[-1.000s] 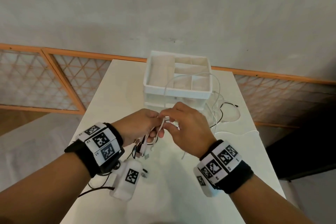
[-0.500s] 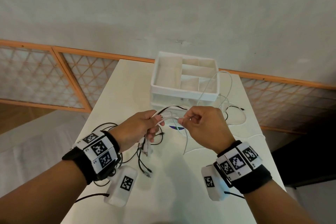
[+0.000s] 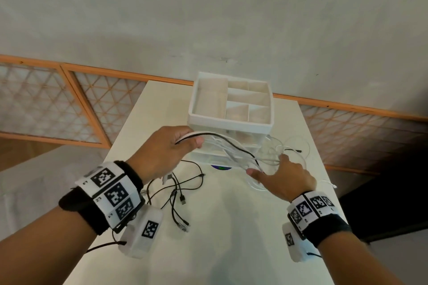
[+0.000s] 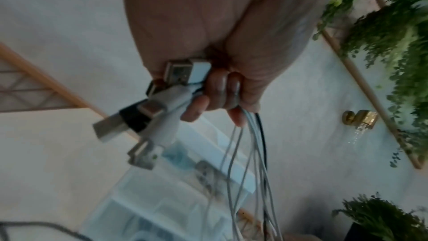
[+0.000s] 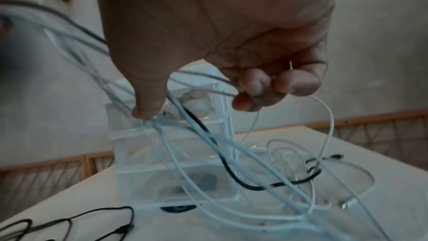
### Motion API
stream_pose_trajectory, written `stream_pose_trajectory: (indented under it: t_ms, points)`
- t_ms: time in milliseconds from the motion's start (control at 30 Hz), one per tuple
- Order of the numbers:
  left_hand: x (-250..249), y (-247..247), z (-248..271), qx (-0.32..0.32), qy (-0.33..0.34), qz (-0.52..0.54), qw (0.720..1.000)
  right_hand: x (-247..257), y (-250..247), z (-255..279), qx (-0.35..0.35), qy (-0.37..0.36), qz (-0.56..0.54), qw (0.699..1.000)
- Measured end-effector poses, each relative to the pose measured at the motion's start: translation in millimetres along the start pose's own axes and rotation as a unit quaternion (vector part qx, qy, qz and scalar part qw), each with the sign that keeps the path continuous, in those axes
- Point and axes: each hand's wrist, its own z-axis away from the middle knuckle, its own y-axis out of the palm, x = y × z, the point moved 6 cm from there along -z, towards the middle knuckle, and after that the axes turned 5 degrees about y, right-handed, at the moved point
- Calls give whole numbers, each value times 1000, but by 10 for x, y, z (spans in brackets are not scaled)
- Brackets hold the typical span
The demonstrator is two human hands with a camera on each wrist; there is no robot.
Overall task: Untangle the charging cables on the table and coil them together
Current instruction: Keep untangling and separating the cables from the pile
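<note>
My left hand grips a bundle of charging cables, mostly white with one black, just in front of the organizer. In the left wrist view its fingers are curled round several USB plugs, and the strands hang out of the fist. The bundle runs right and down to my right hand. There the thumb lies against the strands and the curled fingers hold a white loop. More white cable lies coiled on the table beyond it.
A white compartment organizer on clear drawers stands at the back of the white table. Loose black cables with plugs lie by my left wrist. The table's right edge is close to my right hand.
My hands have drawn apart. The left rose toward the organizer with the plug ends, and the right slid right and down along the strands, so the bundle is stretched between them.
</note>
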Motion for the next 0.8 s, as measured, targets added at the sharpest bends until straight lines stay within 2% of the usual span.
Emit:
stream_pose_trajectory:
  t_ms: [100, 167, 233, 300, 367, 400, 467, 500, 567, 633, 667, 733, 800]
  points:
    - [224, 75, -6, -3, -39, -65, 997, 12, 178, 85, 67, -7, 21, 997]
    - [263, 139, -20, 33, -40, -86, 995, 125, 148, 141, 63, -51, 14, 997]
    - [216, 214, -42, 81, -24, -90, 992, 401, -44, 245, 32, -150, -70, 986]
    - [57, 309, -52, 131, 14, -82, 988, 733, -203, 386, 18, -263, -172, 949]
    - [-121, 335, -34, 141, 43, -58, 987, 980, -150, 476, 33, -335, -212, 917]
    - [-154, 306, -18, 136, 36, -38, 989, 987, -24, 421, 55, -338, -200, 918]
    - [-67, 210, 57, 140, -16, -11, 990, 801, 226, 193, 92, -293, -124, 943]
    - [41, 168, 115, 158, -41, -24, 986, 653, 261, 60, 79, -257, -79, 960]
    - [305, 158, 246, 226, -61, -115, 965, 355, 170, -148, 0, -172, -39, 984]
    - [568, 230, 334, 262, -52, -231, 936, 196, 113, -187, -68, -118, -39, 990]
    - [693, 283, 357, 249, -53, -266, 930, 190, 190, -172, -58, -107, -18, 992]
    - [915, 374, 374, 210, -65, -292, 931, 253, 485, -53, 26, -112, 84, 990]
    - [1044, 489, 401, 206, -68, -309, 926, 469, 672, 166, 57, -174, 155, 971]
